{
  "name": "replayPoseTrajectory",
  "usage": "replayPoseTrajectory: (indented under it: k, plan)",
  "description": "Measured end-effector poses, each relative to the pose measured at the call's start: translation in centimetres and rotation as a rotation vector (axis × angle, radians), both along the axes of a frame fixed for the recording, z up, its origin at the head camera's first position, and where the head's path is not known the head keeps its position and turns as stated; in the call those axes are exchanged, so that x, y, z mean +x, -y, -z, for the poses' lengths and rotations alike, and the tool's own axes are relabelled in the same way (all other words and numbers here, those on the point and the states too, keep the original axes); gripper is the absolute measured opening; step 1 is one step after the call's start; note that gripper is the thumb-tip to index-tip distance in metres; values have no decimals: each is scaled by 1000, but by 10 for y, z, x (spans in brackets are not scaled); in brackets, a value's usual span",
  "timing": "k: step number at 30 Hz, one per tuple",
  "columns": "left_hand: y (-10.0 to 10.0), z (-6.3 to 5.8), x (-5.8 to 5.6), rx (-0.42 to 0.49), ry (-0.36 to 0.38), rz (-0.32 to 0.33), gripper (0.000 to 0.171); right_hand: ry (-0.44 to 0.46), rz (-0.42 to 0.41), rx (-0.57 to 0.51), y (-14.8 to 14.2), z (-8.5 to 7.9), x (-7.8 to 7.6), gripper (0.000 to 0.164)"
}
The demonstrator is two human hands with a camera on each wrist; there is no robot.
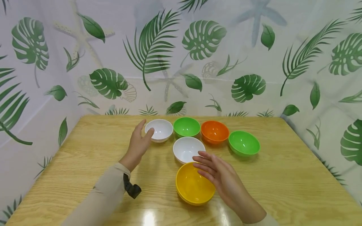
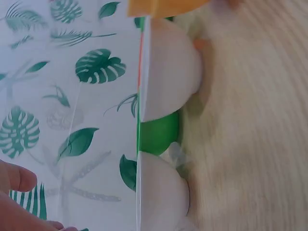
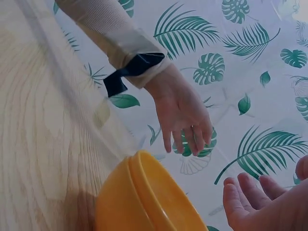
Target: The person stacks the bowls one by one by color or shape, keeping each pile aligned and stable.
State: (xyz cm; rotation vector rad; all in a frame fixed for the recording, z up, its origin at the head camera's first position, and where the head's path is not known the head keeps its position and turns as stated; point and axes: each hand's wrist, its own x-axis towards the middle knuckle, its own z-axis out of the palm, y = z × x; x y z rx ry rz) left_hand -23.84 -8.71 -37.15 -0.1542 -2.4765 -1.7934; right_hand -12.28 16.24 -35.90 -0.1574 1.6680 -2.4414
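Observation:
My left hand [image 1: 138, 144] is raised beside the back-left white bowl [image 1: 161, 131], fingers loosely extended, its thumb overlapping the rim in the head view. Whether it touches that bowl cannot be told. Over the right side of a yellow bowl [image 1: 195, 188] is my right hand [image 1: 223, 175], its fingers nearly straight and holding nothing. Two rims show on the yellow bowl [image 3: 130, 197] in the right wrist view, so one seems nested in another. Just behind it stands a second white bowl [image 1: 186, 149], partly covered by the right fingertips in the head view.
A green bowl [image 1: 186, 125], an orange bowl [image 1: 215, 131] and another green bowl [image 1: 244, 143] stand toward the back, all upright. They rest on a wooden table [image 1: 297, 182]. A leaf-patterned cloth [image 1: 215, 81] hangs behind the table's far edge.

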Motion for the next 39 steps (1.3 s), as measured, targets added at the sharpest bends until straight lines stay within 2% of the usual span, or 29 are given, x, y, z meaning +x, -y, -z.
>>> replayPoseTrajectory:
  k: [2,4,6,10,14,22,25,29,39]
  plan:
    - [0,-3,-5,51,127,-16,64,35,-5,-26,1,-1,-2,54]
    - [-1,-4,-10,92,213,-16,66,73,0,-44,1,-2,-3,54]
    - [-2,-3,-14,147,273,-16,67,97,-1,-52,2,-2,-3,54]
    - [-2,3,-23,349,376,4,68,118,0,-53,2,-1,-4,54]
    - [-3,12,-31,515,447,-18,67,125,-11,-50,2,1,-3,56]
    - [-5,30,-43,699,505,-63,65,129,-49,-64,5,5,-4,60]
    - [-4,35,-48,740,514,-88,65,143,-58,-81,7,5,-6,61]
    - [-4,37,-52,754,517,-116,65,156,-59,-102,10,5,-9,61]
    - [-7,44,-54,770,494,-126,62,184,-37,-135,9,4,-15,57]
